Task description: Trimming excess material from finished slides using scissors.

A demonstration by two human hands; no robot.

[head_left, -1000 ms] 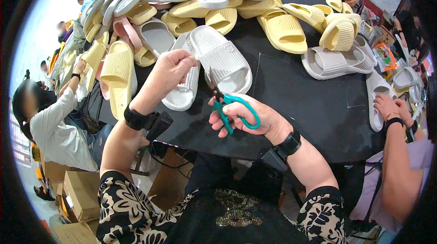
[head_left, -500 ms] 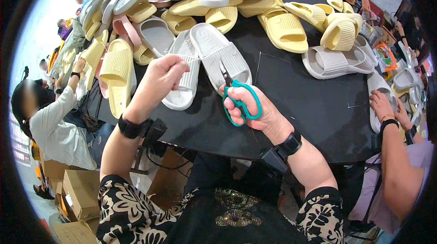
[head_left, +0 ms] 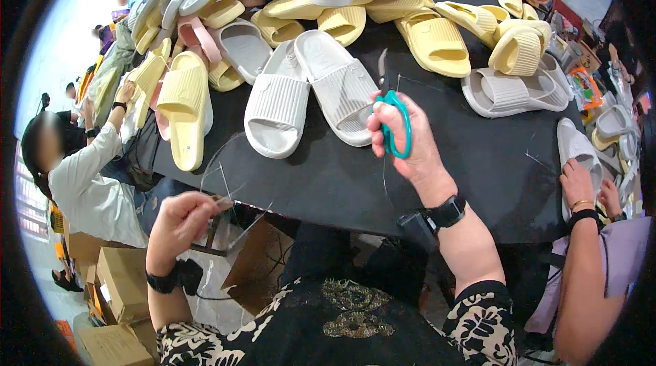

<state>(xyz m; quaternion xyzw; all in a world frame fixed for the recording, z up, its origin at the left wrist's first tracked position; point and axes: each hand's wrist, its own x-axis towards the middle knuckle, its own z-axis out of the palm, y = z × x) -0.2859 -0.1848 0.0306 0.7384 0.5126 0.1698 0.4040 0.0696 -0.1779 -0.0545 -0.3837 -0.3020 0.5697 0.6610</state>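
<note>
My right hand (head_left: 410, 139) grips green-handled scissors (head_left: 395, 115) over the black round table (head_left: 342, 181), blades pointing up, just right of a pair of white slide sandals (head_left: 311, 93). My left hand (head_left: 179, 219) hangs below the table's near edge at the left, fingers pinched on a thin clear plastic strand (head_left: 229, 185) that curls up toward the table. Both wrists wear black watches.
Several yellow, white and pink slide sandals (head_left: 424, 31) are heaped across the far half of the table. A person in a white top (head_left: 89, 181) sits at the left, another person's hand (head_left: 577, 181) rests on a white sandal at the right. Cardboard boxes (head_left: 119, 284) stand lower left.
My left hand has left the white sandals and dropped down below the table edge with the clear strand. My right hand has lifted the scissors up and slightly right.
</note>
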